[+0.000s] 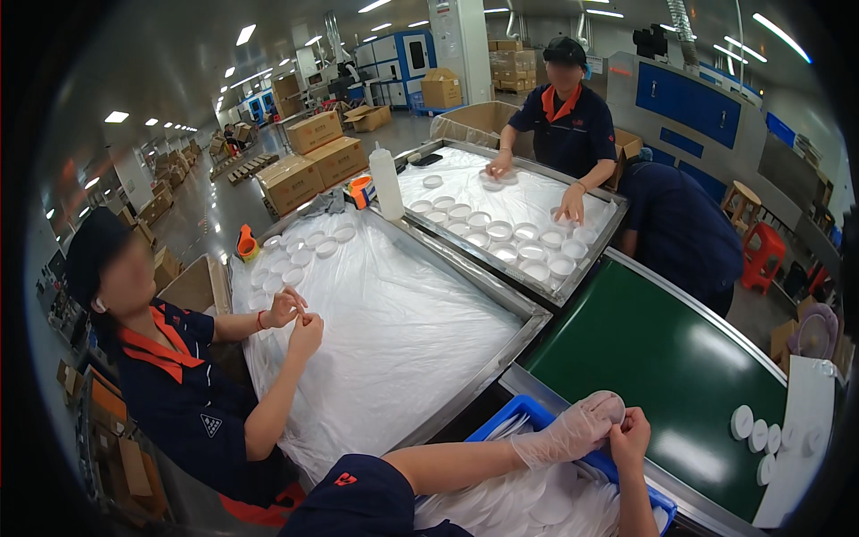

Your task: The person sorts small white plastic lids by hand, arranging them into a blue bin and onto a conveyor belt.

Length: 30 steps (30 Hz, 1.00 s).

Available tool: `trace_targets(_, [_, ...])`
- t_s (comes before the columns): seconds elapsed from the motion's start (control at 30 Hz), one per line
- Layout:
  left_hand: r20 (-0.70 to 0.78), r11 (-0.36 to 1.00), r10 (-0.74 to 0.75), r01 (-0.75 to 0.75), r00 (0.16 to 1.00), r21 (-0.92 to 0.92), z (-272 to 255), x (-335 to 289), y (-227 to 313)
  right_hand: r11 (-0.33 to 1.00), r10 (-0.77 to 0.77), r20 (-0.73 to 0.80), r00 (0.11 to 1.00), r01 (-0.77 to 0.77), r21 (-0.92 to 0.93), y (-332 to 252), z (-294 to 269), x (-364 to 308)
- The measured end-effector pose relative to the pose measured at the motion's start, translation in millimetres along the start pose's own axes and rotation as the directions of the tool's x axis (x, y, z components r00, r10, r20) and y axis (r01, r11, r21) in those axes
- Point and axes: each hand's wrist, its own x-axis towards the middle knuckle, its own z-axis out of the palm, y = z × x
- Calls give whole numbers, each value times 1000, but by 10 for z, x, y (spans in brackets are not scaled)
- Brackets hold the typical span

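My left hand (565, 431), in a thin clear glove, is closed around a small round pale lid-like disc (612, 405). My bare right hand (633, 437) meets it from the right, its fingertips pinched at the disc's lower edge. Both hands are above a blue bin (528, 407) heaped with thin white plastic pieces (555, 501), which my forearms partly cover. Just beyond the hands runs a green conveyor belt (644, 349). Several white round lids (742, 421) lie near its right end. The disc's underside is hidden by my fingers.
A co-worker (170, 358) on the left works at a plastic-covered table (385, 331) with round pieces. Another (568, 125) handles round containers on a second framed table (519, 286). A third person (680, 224) bends beside the belt. A white bottle (386, 183) stands between the tables.
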Motion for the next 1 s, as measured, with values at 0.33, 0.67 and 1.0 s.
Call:
trace_targets(0.33, [14,1000,0,0,1000,-24,27,-10,0,1000,-14,17,1000,14,-16,-24,-22,-20])
trace_targets(0.67, [-31,1000,2,-2,1000,11,3,-7,15,1000,3,34,999,-4,24,3,-21,7])
trace_targets(1.0, [-101,999,-3,-2,995,-45,-8,42,9,946,62,65,996,-79,313,23,-20,9])
